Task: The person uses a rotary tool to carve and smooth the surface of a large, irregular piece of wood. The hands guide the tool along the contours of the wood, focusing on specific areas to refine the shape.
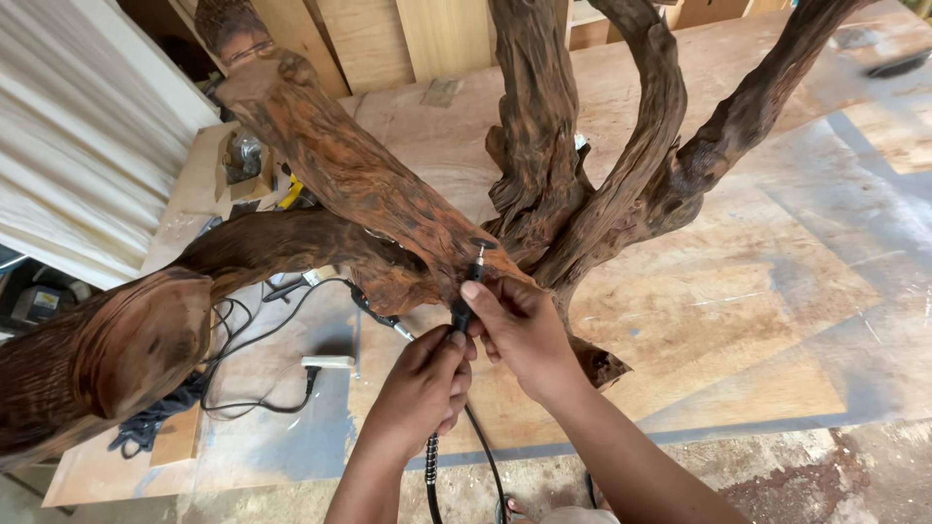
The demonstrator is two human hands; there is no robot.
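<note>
1. I see the left hand point(419, 390) closed around the black handpiece point(464, 309) of a rotary tool, fingers curled tight on its lower part.
2. The right hand point(524, 330) grips the same handpiece higher up, fingers wrapped, thumb pressing near the top.
3. The handpiece stands nearly upright, approx. in the frame centre; its small disc bit point(482, 244) touches the big reddish-brown root sculpture point(340, 165).
4. A flexible shaft point(433, 466) hangs down from the handpiece, below the left hand.
5. The sculpture stands on plywood sheets point(738, 291). Black cables point(262, 330) lie on the left, w/ a cardboard box point(248, 170) behind.
</note>
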